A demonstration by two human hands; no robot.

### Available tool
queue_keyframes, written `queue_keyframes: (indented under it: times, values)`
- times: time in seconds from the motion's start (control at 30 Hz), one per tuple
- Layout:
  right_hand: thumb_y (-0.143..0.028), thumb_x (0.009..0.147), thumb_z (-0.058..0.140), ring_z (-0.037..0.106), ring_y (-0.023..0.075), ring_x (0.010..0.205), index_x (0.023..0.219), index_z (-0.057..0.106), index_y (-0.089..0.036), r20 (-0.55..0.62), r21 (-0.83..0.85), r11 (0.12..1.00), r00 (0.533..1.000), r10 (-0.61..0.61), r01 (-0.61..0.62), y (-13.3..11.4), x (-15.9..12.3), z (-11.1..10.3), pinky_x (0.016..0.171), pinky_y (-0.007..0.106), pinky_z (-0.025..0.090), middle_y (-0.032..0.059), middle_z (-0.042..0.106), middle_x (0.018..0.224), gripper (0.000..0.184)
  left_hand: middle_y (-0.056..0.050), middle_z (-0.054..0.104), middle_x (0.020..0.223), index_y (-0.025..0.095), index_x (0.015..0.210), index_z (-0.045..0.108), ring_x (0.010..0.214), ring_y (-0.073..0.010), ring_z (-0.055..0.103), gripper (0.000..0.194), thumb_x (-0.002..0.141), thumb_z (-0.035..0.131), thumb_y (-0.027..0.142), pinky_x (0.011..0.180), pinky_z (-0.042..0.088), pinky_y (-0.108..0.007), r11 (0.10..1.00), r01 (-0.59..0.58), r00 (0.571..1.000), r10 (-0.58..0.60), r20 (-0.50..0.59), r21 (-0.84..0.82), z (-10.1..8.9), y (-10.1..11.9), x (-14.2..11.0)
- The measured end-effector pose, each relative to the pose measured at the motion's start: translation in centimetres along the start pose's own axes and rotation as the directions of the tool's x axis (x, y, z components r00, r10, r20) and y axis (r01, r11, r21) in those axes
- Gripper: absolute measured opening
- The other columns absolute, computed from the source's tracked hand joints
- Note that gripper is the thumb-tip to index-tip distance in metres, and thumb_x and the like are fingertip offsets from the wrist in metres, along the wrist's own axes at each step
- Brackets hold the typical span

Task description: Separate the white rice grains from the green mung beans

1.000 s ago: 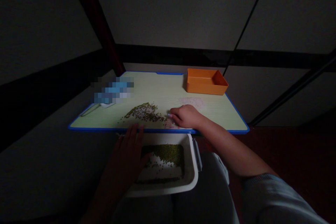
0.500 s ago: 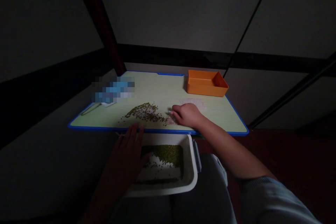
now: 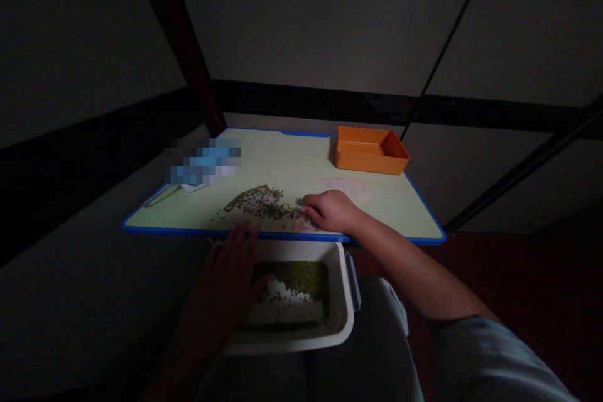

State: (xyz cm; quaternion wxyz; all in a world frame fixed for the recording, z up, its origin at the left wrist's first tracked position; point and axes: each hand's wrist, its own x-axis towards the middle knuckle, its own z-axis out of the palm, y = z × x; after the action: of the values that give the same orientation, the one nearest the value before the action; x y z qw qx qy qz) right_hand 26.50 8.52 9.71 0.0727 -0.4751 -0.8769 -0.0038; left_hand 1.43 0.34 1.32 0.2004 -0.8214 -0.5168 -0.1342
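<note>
Small green beans [image 3: 258, 202], which look like mung beans, lie in a loose patch on the pale tabletop [image 3: 277, 163]. At the right end of this patch my right hand [image 3: 330, 210] rests on the table, its fingers curled together; whatever they hold, if anything, is hidden. My left hand [image 3: 230, 276] is spread in shadow, fingertips at the table's front edge and thumb over the white tub [image 3: 347, 301]. More green beans [image 3: 301, 276] are heaped inside that tub, which sits under the table edge above my lap.
An orange open box [image 3: 370, 160] stands at the back right of the table. At the left lies a blurred-out bluish item [image 3: 205, 160]. Blue trim [image 3: 292, 235] borders the tabletop, and a faint pinkish print [image 3: 348, 187] shows behind my right hand. A wall rises behind.
My right hand has shifted slightly left and towards me, closer to the bean patch. My left hand, the tub and the orange box look unmoved.
</note>
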Motion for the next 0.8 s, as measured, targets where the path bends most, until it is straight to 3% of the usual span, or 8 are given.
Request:
queue_keyframes:
  times: [0.4,0.8]
  values:
    - [-0.043,0.097,0.032,0.062,0.0185,0.071,0.098,0.065,-0.020,-0.021,-0.052,0.997,0.998,0.055,-0.056,-0.1,0.4,-0.1,0.058,0.029,0.023,0.0070,0.073,0.084,0.040,-0.024,0.037,0.150,0.007,0.147,0.019,0.137,-0.0361,0.039,0.080,0.086,0.033,0.057,0.105,0.038,-0.053,0.999,-0.012,1.000,0.012,0.007,0.031,-0.4,0.1,0.0]
    - [-0.042,0.098,0.031,0.067,0.0221,0.078,0.105,0.064,-0.022,-0.003,-0.138,0.989,0.999,0.053,-0.052,-2.2,1.8,0.0,0.062,0.028,0.034,0.0090,0.075,0.091,0.039,-0.023,0.037,0.151,0.009,0.147,0.021,0.138,-0.0347,0.038,0.077,0.086,0.033,0.055,0.106,0.037,-0.054,0.999,0.034,0.999,-0.033,0.015,-0.023,-0.3,0.3,0.0]
